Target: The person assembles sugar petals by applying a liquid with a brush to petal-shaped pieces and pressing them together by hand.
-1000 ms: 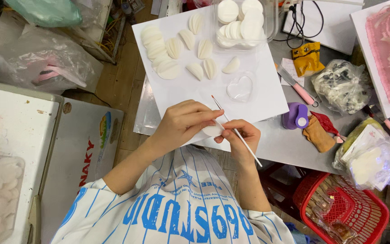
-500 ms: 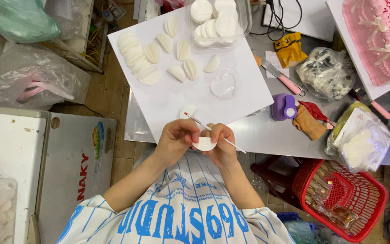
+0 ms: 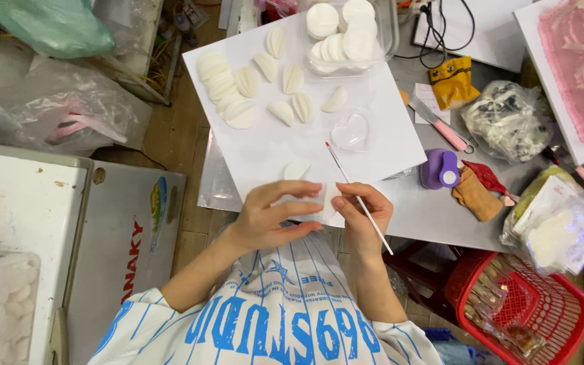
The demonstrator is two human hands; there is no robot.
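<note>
My left hand (image 3: 270, 217) and my right hand (image 3: 363, 215) meet at the near edge of a white board (image 3: 265, 152). Between their fingertips they pinch a small white disc (image 3: 326, 201), which looks partly folded. My right hand also grips a thin white brush (image 3: 353, 189) with a red tip that points away over the board. A loose white piece (image 3: 297, 169) lies just beyond my left fingers. Several folded white discs (image 3: 251, 88) are laid out at the board's far side.
A clear tub of flat white discs (image 3: 346, 34) and a clear heart-shaped cutter (image 3: 351, 132) sit on the board. To the right lie a purple punch (image 3: 439, 169), a pink-handled knife (image 3: 441, 125), plastic bags (image 3: 508, 118), a red basket (image 3: 528, 304) and a pink cake (image 3: 576, 61).
My hands came together on the white disc. It looked round half a second ago and is now pinched narrower between my fingers. The brush stays in my right hand.
</note>
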